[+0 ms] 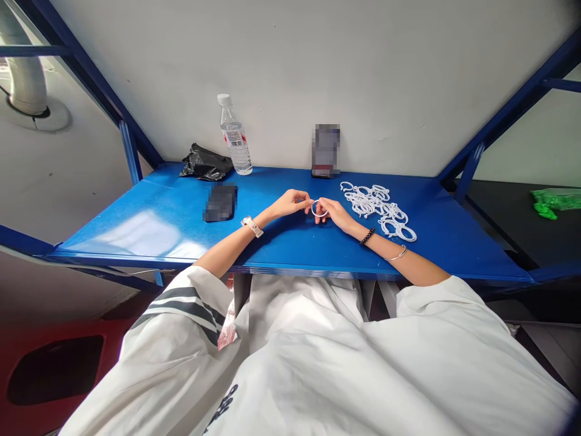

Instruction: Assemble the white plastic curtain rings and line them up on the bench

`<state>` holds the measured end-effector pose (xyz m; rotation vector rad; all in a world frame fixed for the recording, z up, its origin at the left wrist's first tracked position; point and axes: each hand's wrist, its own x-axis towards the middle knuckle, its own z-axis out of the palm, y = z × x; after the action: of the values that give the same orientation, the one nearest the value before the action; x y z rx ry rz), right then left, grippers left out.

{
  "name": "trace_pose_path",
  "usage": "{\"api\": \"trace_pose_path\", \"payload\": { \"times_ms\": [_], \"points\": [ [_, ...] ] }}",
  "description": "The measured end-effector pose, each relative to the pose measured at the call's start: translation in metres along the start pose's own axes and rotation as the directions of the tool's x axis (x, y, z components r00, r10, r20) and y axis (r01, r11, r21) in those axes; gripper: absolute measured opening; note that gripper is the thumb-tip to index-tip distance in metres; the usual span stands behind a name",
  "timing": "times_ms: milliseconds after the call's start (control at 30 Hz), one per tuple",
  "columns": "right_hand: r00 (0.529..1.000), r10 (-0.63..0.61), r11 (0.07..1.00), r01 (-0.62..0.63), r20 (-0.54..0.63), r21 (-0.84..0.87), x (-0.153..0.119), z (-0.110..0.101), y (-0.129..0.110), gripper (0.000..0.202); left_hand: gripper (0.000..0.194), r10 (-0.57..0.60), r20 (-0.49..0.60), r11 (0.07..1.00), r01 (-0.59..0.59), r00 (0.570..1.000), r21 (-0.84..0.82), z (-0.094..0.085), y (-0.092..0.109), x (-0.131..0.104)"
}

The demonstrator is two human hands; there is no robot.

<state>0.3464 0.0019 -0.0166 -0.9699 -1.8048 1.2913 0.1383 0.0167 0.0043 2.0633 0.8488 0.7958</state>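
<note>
Over the middle of the blue table (281, 248), a white plastic ring (319, 215) is held between both hands. My left hand (294, 203) pinches the ring's left side between thumb and fingers. From the other side, my right hand (332, 213) is closed on its upper right part, with some fingertips showing below. The ring looks like a curtain ring, though its finer details are too small to make out. Just right of my right hand lies a loose pile of similar white rings (363, 203), several overlapping and some with small tabs.
A water bottle (236, 142) stands at the back left beside a crumpled black plastic bag (206, 162). In front of them lies a dark blurred flat object (220, 203). A blurred phone-like object (325, 151) leans on the back wall. Blue frame bars (472, 166) flank the table.
</note>
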Motion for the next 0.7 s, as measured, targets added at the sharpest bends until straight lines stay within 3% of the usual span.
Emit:
{"api": "trace_pose_path", "payload": {
  "times_ms": [133, 267, 400, 700],
  "points": [
    [0.997, 0.073, 0.992, -0.071, -0.021, 0.104, 0.001, -0.002, 0.001, 0.06, 0.061, 0.035, -0.034, 0.999, -0.034, 0.999, 0.013, -0.002, 0.002, -0.003],
    [0.997, 0.07, 0.985, -0.072, 0.018, 0.155, -0.001, -0.004, -0.002, 0.061, 0.067, 0.051, -0.059, 0.999, -0.051, 0.997, 0.008, -0.006, 0.0, -0.004],
    [0.995, 0.051, 0.99, -0.062, 0.088, 0.126, -0.002, -0.002, -0.004, 0.064, 0.067, 0.08, -0.029, 0.996, -0.081, 0.996, -0.038, -0.008, -0.001, -0.003],
    [0.996, 0.056, 0.996, -0.06, 0.069, 0.058, 0.0, -0.001, -0.001, 0.066, 0.063, 0.066, 0.005, 0.998, -0.066, 0.998, -0.01, -0.009, 0.011, -0.006]
  ]
}}
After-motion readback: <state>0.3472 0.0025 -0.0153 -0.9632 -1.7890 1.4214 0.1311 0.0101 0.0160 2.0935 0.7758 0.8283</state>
